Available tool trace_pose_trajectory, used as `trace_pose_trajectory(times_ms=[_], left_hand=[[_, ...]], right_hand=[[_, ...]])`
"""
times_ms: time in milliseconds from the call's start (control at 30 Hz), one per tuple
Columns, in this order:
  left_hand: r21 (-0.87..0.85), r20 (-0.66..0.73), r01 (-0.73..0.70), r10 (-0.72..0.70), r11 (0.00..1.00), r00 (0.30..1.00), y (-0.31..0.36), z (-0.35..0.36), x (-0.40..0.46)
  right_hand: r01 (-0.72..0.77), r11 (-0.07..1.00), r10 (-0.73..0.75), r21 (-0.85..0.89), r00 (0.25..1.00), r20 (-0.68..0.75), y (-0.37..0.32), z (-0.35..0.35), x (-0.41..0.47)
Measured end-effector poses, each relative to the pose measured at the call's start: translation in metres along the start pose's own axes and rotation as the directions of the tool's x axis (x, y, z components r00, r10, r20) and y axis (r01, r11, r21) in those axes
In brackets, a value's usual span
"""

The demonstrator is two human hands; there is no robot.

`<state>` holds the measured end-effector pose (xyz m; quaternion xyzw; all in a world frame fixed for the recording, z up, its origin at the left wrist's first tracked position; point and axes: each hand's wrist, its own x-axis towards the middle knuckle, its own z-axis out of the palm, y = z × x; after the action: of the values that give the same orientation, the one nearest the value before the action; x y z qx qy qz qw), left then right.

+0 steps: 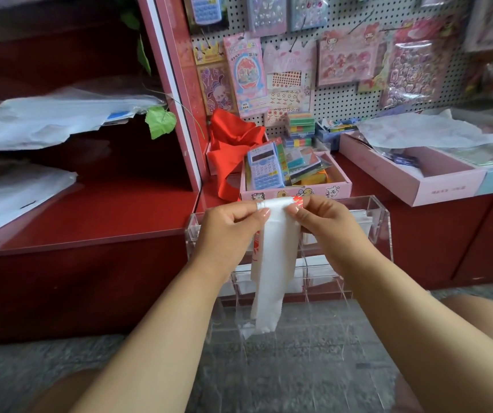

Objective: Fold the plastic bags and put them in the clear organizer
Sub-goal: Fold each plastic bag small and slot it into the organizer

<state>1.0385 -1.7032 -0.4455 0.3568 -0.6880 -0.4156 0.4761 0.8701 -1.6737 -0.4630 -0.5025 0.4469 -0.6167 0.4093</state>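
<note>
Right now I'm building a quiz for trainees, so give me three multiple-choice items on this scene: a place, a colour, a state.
1. Where is the clear organizer?
A. behind the hands
B. on the pegboard
C. on the left shelf

2. What colour is the plastic bag?
A. black
B. white
C. green

3. How is the bag held?
A. lying flat
B. one hand only
C. pinched by both hands

Answers: 1 A, it stands just beyond the hands. 2 B, the hanging strip is white. 3 C, left hand and right hand pinch its top.
</note>
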Motion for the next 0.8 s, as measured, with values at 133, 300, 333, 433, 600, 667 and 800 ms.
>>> trace_pose_trajectory(times_ms=[133, 300, 333, 433, 600, 667, 800], left_hand=[[-0.115, 0.041, 0.162, -0.158, 0.980, 0.987, 0.006, 0.004, 0.004], [-0.312, 0.112, 0.304, -0.283, 0.900, 0.953, 0.014, 0.010, 0.004], [-0.343, 0.121, 0.318, -0.294, 0.884, 0.948, 0.016, 0.011, 0.003], [-0.403, 0.128, 0.343, -0.319, 0.848, 0.939, 0.017, 0.012, 0.003], [-0.394, 0.123, 0.318, -0.293, 0.862, 0.948, 0.008, 0.014, 0.001], [-0.347, 0.108, 0.261, -0.238, 0.901, 0.965, 0.002, 0.017, -0.001], [-0.271, -0.008, 0.192, -0.202, 0.943, 0.979, -0.005, 0.026, -0.004]], right_hand=[[-0.062, 0.998, 0.062, -0.030, 0.998, 0.000, 0.002, -0.008, 0.005], [-0.113, 0.991, 0.113, -0.071, 0.994, -0.009, 0.004, -0.014, 0.009], [-0.116, 0.992, 0.115, -0.052, 0.993, -0.012, 0.004, -0.015, 0.009], [-0.117, 0.993, 0.117, -0.003, 0.992, -0.043, 0.004, -0.015, 0.010], [-0.141, 0.990, 0.139, -0.008, 0.984, -0.112, 0.009, -0.012, 0.010], [-0.102, 0.995, 0.102, 0.009, 0.984, -0.144, 0.009, -0.008, 0.010], [-0.048, 0.999, 0.044, -0.017, 0.981, -0.188, 0.013, -0.002, 0.011]])
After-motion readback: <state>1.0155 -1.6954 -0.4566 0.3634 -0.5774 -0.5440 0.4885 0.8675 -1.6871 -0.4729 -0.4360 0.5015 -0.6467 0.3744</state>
